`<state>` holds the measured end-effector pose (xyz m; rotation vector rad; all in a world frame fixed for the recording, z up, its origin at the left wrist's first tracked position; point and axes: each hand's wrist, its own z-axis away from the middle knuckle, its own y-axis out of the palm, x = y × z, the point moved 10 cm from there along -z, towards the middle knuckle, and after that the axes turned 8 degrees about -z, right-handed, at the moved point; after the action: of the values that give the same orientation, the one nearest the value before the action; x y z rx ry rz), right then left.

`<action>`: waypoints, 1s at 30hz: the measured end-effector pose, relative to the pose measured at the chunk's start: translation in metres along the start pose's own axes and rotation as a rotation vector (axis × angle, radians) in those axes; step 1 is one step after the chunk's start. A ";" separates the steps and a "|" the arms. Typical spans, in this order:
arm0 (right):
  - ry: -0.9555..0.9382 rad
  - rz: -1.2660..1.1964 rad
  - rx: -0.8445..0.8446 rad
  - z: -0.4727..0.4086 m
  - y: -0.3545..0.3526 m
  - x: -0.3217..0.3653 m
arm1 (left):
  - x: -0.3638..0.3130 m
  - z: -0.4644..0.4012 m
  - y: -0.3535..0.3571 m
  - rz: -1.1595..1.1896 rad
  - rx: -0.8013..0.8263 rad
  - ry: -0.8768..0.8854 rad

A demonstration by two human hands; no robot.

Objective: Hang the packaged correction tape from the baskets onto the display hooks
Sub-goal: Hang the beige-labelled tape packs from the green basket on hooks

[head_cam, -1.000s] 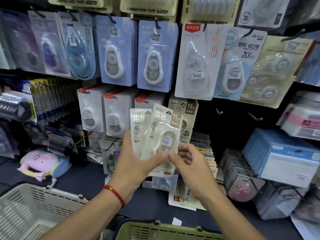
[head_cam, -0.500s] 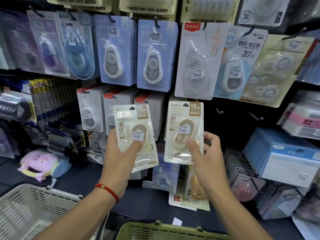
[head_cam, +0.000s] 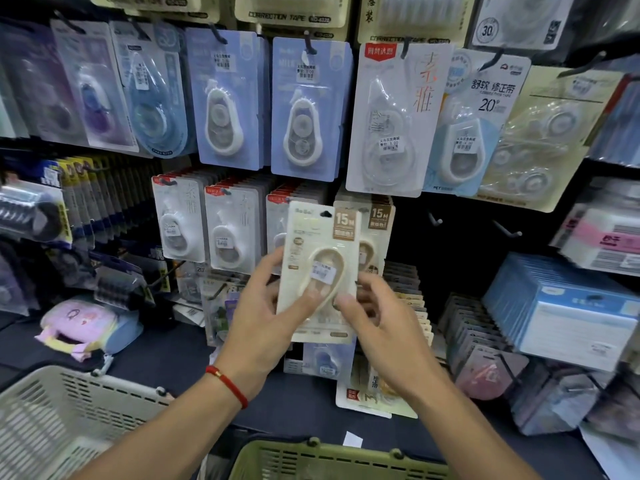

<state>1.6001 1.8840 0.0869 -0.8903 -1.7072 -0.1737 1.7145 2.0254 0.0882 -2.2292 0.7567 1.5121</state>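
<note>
A cream correction tape package (head_cam: 320, 237) marked 15M is held upright in front of the middle row of the display. My left hand (head_cam: 256, 320) grips its lower left, thumb on the clear blister and fingers behind. My right hand (head_cam: 381, 327) pinches the lower right edge, thumb in front. Just behind it to the right, a matching cream package (head_cam: 379, 223) hangs on a hook. A grey-white basket (head_cam: 69, 410) sits at the lower left and a green basket (head_cam: 311, 459) at the bottom centre.
Rows of other correction tape packs (head_cam: 301, 109) hang above and to the left. Two bare hooks (head_cam: 434, 220) (head_cam: 507, 231) stick out right of the cream packs. Blue boxed stock (head_cam: 561, 313) fills the right shelf. A pink pouch (head_cam: 83, 323) lies at the left.
The pack my right hand held now hangs on the hook. My right hand has come over to the pack in my left hand, which moved right and up toward the same hook.
</note>
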 end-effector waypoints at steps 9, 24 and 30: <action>0.018 -0.290 -0.178 -0.001 -0.015 -0.012 | 0.012 -0.001 0.017 -0.174 0.053 -0.052; 0.043 0.338 -0.279 -0.001 -0.038 -0.023 | 0.024 -0.001 0.037 -0.600 0.226 0.066; -0.236 0.688 0.010 -0.016 -0.002 -0.020 | 0.027 -0.008 0.067 -0.795 0.336 0.253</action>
<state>1.6124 1.8653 0.0753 -1.4789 -1.5109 0.4144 1.6876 1.9613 0.0673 -2.0900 0.1128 0.6771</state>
